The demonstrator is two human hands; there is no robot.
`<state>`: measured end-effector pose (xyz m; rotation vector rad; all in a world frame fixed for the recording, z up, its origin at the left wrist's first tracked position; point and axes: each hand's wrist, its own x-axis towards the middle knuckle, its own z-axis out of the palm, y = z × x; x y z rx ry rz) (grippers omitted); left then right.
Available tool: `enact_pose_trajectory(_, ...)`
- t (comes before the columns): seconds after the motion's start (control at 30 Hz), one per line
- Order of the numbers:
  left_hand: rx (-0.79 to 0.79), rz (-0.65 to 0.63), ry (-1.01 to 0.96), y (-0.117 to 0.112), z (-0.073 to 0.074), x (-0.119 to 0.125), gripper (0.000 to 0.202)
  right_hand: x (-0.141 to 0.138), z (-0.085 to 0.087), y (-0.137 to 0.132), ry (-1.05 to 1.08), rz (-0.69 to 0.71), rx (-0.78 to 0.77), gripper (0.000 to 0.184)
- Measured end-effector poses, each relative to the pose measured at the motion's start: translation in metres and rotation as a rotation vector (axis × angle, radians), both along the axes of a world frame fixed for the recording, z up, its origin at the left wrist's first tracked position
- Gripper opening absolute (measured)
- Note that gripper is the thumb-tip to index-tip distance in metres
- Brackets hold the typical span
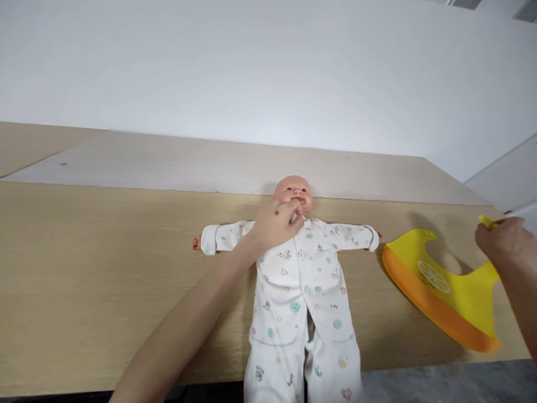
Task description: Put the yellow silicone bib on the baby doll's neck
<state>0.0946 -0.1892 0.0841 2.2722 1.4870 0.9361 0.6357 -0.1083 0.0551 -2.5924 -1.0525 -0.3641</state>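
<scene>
A baby doll (300, 280) in a white printed suit lies face up on the wooden table, arms spread to both sides. My left hand (279, 224) is at its neck and chin, fingers curled in by the collar; whether they pinch cloth is hidden. To the right, my right hand (503, 243) grips the neck strap of a yellow bib (453, 285), whose end pokes out above the fist. An orange pocket runs along the bib's lower edge, and a white citrus slice is printed on its front. The bib tilts partly off the table.
The wooden table (104, 280) has a paler strip (188, 165) along its back, against a white wall (251, 73). Its front edge runs below the bib, with grey floor (453, 383) beyond. The doll's legs reach past that edge.
</scene>
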Motion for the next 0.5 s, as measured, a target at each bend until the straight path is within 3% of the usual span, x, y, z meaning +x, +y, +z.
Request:
enact_pose_trajectory(0.1,0.084,-0.033,0.082,0.001,-0.013,0.009,0.014,0.007,0.01,0.001,0.074,-0.106,0.013,0.058)
enact_pose_trajectory(0.17,0.111,-0.036,0.102,0.001,-0.019,0.013,0.016,0.013,0.011,0.002,0.104,-0.102,0.035,0.054)
enact_pose_trajectory(0.3,0.189,-0.05,0.109,0.0,-0.027,0.019,0.018,0.025,-0.002,0.003,0.15,-0.046,0.045,0.045)
enact_pose_trajectory(0.5,0.262,-0.047,0.087,-0.003,-0.03,0.021,0.017,0.021,-0.018,0.009,0.132,0.01,-0.147,0.037)
